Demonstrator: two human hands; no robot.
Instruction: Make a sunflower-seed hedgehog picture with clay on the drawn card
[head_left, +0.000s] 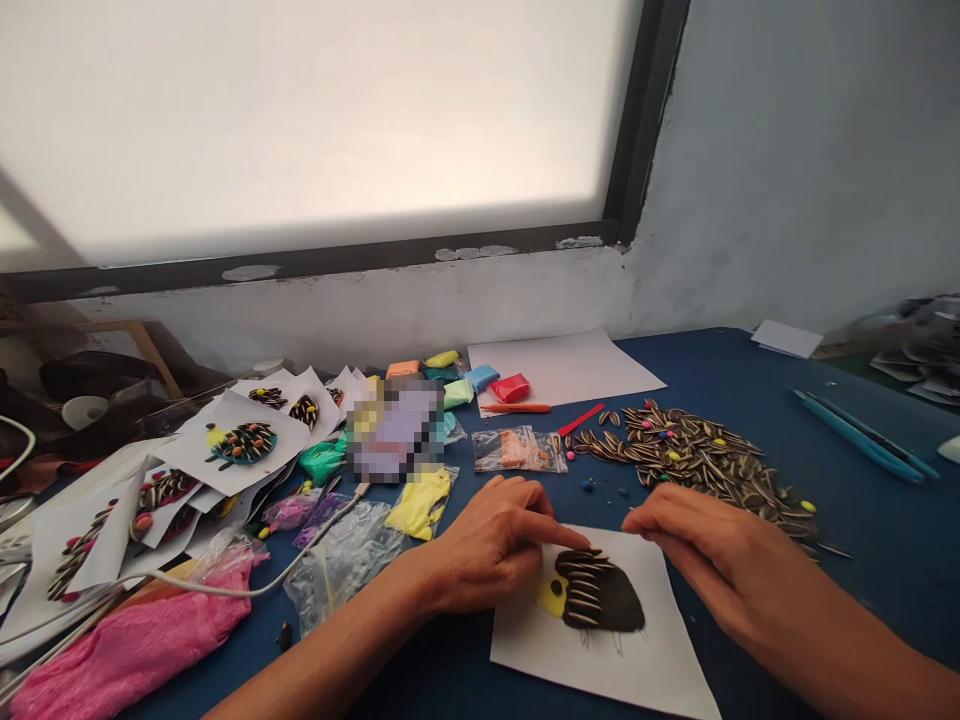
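Note:
A white sheet of paper lies before me with a hedgehog picture in clay: a yellow face with a dark eye, and a black body. Rows of striped sunflower seeds stick in the body's left part. My left hand rests at the paper's upper left, its index finger stretched out and touching the top seeds, the other fingers curled. Over the upper right edge, my right hand has thumb and fingertips pinched together. Whatever is between them is too small or hidden to make out.
Behind my right hand spreads a pile of sunflower seeds with coloured clay bits. Blue tweezers lie at right. Finished seed pictures, pink clay, a blurred phone with its white cable, and clay packets are around.

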